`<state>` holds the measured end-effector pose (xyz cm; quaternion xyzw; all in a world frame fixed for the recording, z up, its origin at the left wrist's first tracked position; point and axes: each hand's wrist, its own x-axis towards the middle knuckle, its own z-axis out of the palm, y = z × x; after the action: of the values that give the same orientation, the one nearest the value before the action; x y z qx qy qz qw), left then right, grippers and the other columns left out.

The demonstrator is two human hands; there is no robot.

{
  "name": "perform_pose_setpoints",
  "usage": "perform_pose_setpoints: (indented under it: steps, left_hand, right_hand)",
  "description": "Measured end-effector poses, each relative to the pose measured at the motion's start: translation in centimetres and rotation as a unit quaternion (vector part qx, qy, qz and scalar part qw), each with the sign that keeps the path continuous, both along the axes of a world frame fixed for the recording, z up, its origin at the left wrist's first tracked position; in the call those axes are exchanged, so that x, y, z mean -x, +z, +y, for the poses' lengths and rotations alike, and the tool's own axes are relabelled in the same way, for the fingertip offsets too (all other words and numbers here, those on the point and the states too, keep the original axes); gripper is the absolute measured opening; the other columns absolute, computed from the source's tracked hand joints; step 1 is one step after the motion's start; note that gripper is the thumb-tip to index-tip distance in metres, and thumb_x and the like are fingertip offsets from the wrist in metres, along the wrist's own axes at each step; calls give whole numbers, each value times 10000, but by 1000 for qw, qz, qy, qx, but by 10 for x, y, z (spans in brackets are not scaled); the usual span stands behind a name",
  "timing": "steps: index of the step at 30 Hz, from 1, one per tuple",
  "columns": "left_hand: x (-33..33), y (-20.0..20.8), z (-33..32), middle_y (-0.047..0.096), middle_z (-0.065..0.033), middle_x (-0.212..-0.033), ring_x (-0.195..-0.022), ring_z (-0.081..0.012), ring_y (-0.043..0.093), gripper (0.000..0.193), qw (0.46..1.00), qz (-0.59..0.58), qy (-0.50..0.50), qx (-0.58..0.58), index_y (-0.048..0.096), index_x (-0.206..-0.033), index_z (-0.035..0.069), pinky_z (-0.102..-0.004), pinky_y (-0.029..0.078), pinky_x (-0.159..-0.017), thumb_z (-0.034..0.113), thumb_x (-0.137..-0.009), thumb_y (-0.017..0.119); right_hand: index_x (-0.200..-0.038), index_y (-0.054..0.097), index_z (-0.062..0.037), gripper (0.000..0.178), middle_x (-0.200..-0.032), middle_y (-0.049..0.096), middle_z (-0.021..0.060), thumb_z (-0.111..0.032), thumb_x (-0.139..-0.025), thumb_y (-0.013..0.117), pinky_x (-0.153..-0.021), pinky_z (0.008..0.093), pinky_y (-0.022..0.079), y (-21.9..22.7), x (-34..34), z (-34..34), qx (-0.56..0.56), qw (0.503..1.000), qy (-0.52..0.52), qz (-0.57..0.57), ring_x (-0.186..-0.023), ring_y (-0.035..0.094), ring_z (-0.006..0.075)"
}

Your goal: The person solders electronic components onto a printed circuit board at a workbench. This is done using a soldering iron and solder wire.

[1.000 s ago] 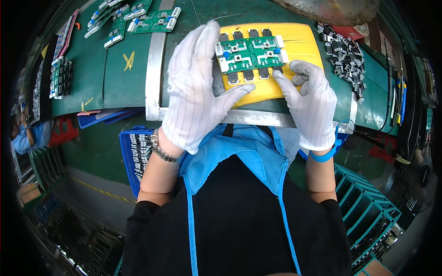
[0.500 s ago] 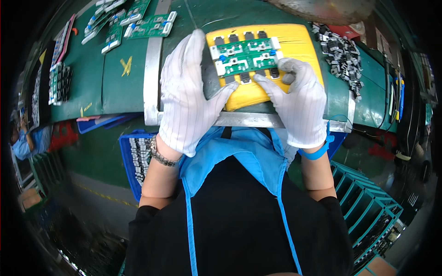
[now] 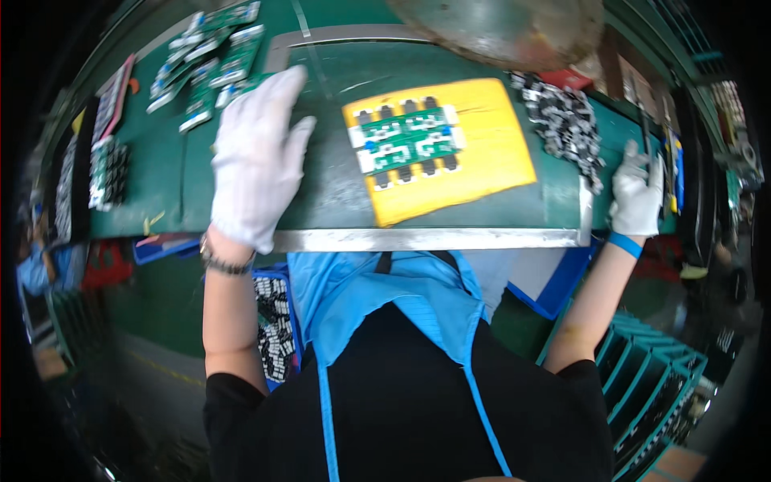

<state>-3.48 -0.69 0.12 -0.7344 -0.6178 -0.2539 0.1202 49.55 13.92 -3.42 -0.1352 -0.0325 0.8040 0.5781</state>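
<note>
Gloved hands spread wide apart, with the green circuit board lying untouched on the yellow pad between them.
The board sits toward the pad's left side, black components jutting from both its long edges, and the pad rests on the green tabletop. The left hand is open and empty, thumb held away from the other fingers, near a heap of green boards; whether it touches them is unclear. The right hand is beside the tools at the far right, beyond a pile of small black-and-silver parts; its fingers look partly bent, but I cannot tell whether they grip anything.
</note>
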Motion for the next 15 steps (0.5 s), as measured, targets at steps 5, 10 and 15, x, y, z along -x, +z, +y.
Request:
perform_pose_setpoints:
  steps: [5,10,15]
  left_hand:
    - [-2,-5,14,558,-120,-1234,-1066,-325,526,464,996,69,-13,62,554,-1252,105,-421,410,-947,97,-798,653]
    - [-4,-7,30,612,-79,-1146,-1012,-298,541,218,995,51,-37,79,663,-1022,88,-393,442,-903,116,-807,636]
    - [1,-1,25,672,-109,-990,-930,-295,612,60,995,-44,-49,-69,662,-815,50,-376,483,-849,37,-765,632]
  right_hand:
    - [-1234,465,79,389,-829,578,62,-158,-947,578,-623,227,467,-4,-10,39,4,984,-166,-64,-733,586,141]
    - [-971,567,-37,161,-667,423,-14,-197,-961,577,-511,207,348,-23,-23,56,-53,945,-213,-243,-537,353,79]
    - [-1157,577,-69,260,-690,451,-16,-246,-970,543,-571,201,395,26,55,-20,-60,731,-402,-548,-548,402,66]
